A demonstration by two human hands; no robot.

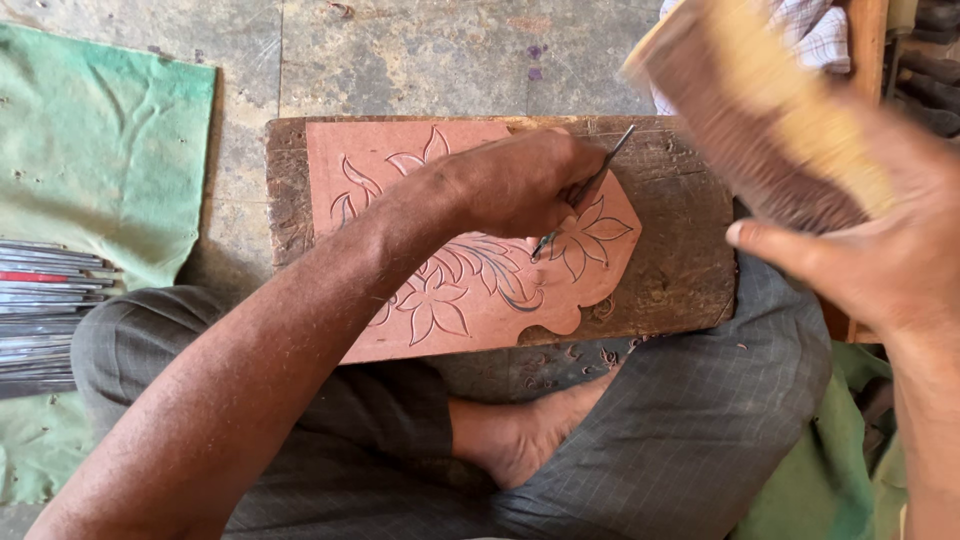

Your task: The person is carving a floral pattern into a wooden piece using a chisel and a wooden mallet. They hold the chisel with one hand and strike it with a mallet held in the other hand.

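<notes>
Blurred wooden mallet (770, 120) is gripped high by the right hand (880, 260); left hand (520, 185) fingers pinch a chisel (585, 190) on the carved panel (480, 280). Mid-carving, a controlled strike is probably needed next.

A worn wooden board (680, 250) carries the pink carved panel (470, 290); it seemingly rests on the concrete floor (400, 60).

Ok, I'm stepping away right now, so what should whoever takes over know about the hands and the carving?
Left hand: grip shut on a thin metal chisel, tip on the flower outline.
Right hand: holds a wooden mallet block, raised and blurred.
Pink carved panel lies on a dark wooden board across the lap.
Done: leaf and flower outlines cut.
Left: cannot tell how much more carving is planned.
Spare tools lie on the green cloth.
</notes>
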